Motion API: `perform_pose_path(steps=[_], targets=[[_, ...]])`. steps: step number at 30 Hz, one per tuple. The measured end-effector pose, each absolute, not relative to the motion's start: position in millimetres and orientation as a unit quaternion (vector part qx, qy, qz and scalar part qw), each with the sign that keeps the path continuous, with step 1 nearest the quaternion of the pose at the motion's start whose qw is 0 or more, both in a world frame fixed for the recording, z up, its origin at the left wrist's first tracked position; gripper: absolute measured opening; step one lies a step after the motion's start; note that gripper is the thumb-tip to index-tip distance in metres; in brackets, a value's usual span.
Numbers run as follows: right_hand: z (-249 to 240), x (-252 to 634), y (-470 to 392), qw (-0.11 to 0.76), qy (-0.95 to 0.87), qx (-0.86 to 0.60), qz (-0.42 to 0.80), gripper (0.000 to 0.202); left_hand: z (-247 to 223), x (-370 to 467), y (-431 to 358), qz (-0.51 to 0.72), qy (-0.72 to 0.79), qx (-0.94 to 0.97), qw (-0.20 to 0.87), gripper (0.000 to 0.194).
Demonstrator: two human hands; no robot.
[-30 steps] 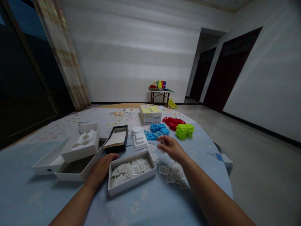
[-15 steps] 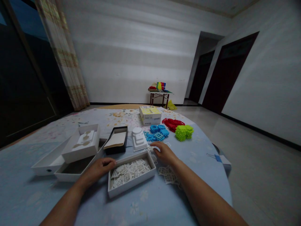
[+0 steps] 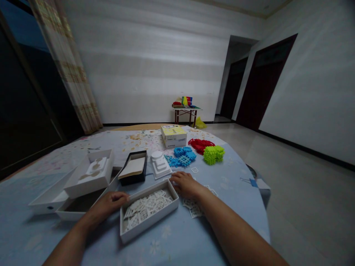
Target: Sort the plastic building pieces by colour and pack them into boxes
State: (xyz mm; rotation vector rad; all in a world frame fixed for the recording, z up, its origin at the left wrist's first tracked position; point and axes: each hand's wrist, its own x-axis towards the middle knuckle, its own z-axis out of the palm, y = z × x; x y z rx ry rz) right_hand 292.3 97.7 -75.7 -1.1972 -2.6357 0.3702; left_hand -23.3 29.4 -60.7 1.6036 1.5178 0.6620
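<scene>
An open white box (image 3: 151, 226) holds many small white lattice pieces (image 3: 148, 207). My left hand (image 3: 112, 203) is closed at the box's left end, with thumb and fingers at its rim. My right hand (image 3: 185, 184) lies low over the table by the box's far right corner, its fingers reaching left and bent down. Whatever is under that palm is hidden. More loose white lattice pieces (image 3: 195, 210) lie under and beside my right wrist, and a single lattice piece (image 3: 194, 170) lies a little beyond the hand.
Left stand stacked white boxes (image 3: 90, 177) and a black box (image 3: 133, 181). Beyond are a white moulded tray (image 3: 161, 166), blue pieces (image 3: 181, 157), red pieces (image 3: 201, 146), green pieces (image 3: 213, 154) and a yellow-white box (image 3: 173, 136). The round table's right edge drops to the floor.
My right hand has come slightly nearer, covering the lattice pieces at the box's far right corner. My left hand stays at the box's left end. The whole view has shifted a little.
</scene>
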Motion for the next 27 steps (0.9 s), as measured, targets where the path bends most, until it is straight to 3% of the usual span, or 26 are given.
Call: perform_pose_path(steps=[7,10,14,27], targets=[[-60.1,313.4,95.4,0.119,-0.882,-0.440,0.119,0.032,-69.0,-25.9,32.2,0.277,0.614,0.630,0.385,0.042],[-64.3,303.1,98.0,0.154,-0.879,-0.437,0.110,0.038,-69.1,-25.1,33.5,0.279,0.624,0.623,0.379,0.043],[-75.6,285.3,102.1,0.119,-0.892,-0.420,0.114,0.043,-68.2,-25.3,34.4,0.273,0.627,0.619,0.387,0.044],[-58.6,325.2,97.4,0.095,-0.896,-0.411,0.139,0.025,-62.5,-20.5,33.0,0.285,0.644,0.624,0.339,0.049]])
